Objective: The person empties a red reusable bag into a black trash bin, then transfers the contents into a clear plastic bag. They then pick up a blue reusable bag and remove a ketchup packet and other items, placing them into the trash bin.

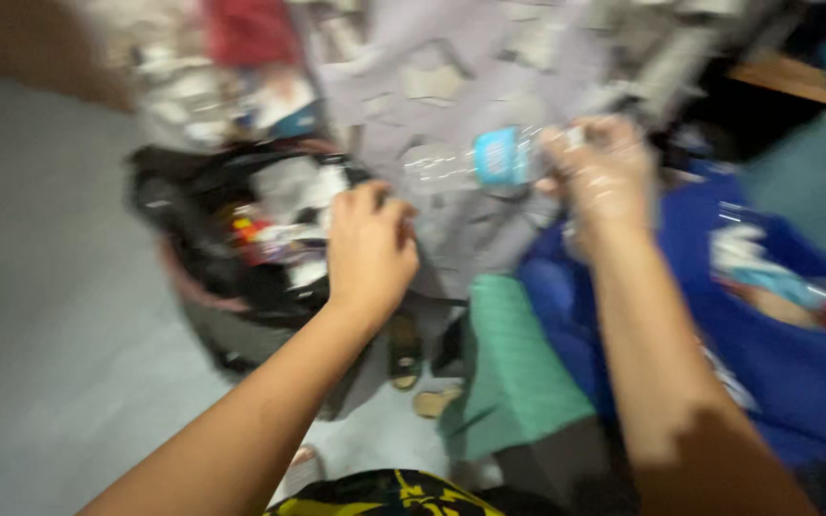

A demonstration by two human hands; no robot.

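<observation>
Grey floor fills the left; the black bag (241, 229) is gripped, fingers closed, by the left hand (370, 253), already part-filled; a clear bottle (475, 161) is clasped by the right hand (604, 177), not yet in.

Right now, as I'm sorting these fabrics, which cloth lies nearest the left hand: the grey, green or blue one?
The grey cloth: the left hand grips its lower edge. The green cloth and blue cloth lie further right.

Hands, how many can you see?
2. The left hand grips the black bag; the right hand holds a clear plastic bottle. Blur may hide others.
</observation>
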